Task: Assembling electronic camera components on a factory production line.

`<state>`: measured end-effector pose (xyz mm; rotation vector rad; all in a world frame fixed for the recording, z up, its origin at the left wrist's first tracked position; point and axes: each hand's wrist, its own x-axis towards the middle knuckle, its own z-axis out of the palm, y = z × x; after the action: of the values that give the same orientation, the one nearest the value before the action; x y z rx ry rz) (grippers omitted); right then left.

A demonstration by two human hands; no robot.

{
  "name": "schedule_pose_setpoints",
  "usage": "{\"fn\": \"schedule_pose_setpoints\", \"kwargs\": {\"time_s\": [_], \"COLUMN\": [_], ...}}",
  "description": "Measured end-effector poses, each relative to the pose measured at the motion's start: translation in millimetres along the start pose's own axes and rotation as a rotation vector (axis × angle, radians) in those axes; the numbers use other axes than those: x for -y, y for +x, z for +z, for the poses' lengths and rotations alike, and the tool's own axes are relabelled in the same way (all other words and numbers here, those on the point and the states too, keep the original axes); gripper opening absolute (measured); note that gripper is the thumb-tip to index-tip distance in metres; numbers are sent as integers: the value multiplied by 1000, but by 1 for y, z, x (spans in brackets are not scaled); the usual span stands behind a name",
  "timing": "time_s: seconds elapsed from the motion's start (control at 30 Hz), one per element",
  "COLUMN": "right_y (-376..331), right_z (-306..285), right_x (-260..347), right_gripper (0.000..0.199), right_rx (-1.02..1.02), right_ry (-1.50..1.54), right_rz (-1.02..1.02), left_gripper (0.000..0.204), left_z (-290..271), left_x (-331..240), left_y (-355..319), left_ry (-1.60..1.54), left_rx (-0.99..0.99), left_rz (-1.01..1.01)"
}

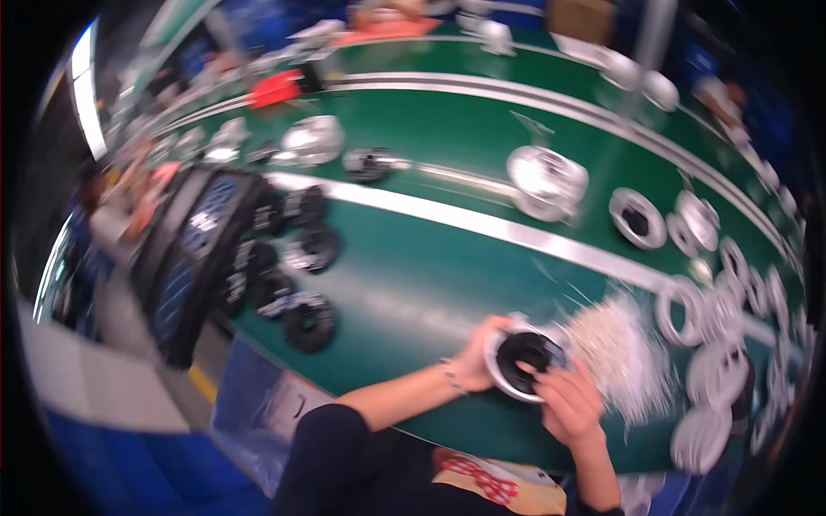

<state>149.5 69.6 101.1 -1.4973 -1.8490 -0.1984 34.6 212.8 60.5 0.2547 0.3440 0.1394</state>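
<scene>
My left hand (pixel 473 356) grips the left side of a white round housing (pixel 494 368) above the green table near its front edge. Inside the housing sits a black round part (pixel 520 349) with a dark hollow middle. My right hand (pixel 571 401) is at the housing's right side, its fingers bent over the rim and a fingertip against the black part. Motion blur hides the exact fingertip contact. Just right of the hands lies a heap of thin whitish strands (pixel 613 344), their loose ends fanning out.
Several black round parts (pixel 310 323) stand at the table's left, beside a stack of black trays (pixel 196 249). White rings (pixel 680 311) and discs (pixel 701 439) crowd the right side. Beyond a pale rail (pixel 413 206), a green belt carries a shiny rounded housing (pixel 547 182). Other people sit farther off.
</scene>
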Motion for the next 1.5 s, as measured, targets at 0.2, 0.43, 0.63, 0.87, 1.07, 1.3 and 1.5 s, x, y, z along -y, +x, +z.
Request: {"fn": "schedule_pose_setpoints", "kwargs": {"time_s": [0.2, 0.43, 0.63, 0.87, 1.07, 1.3, 1.5], "right_y": [2, 13, -13, -59, -122, -151, -136], "right_z": [-27, -32, -58, -123, -121, -105, -90], "right_x": [5, 5, -14, -77, -133, -159, -149], "right_gripper": [27, 34, 58, 56, 47, 30, 20], "right_rx": [161, 115, 153, -60, 99, 43, -14], "right_ry": [112, 130, -177, -695, -714, -681, -586], "right_rz": [-13, -119, 215, 453, 581, 811, 737], "left_gripper": [38, 47, 35, 37, 33, 41, 29], "left_z": [7, -6, 1, -16, -97, -51, -38], "left_x": [6, 8, -29, -164, -253, -239, -265], "left_y": [-6, 2, 18, 82, 177, 181, 109], "left_ry": [6, 101, 0, 104, 43, 1004, 2065], "left_rx": [9, 55, 63, -282, -336, -1086, -1252], "left_rz": [-166, -123, -29, 635, 1004, 1014, 1704]}}
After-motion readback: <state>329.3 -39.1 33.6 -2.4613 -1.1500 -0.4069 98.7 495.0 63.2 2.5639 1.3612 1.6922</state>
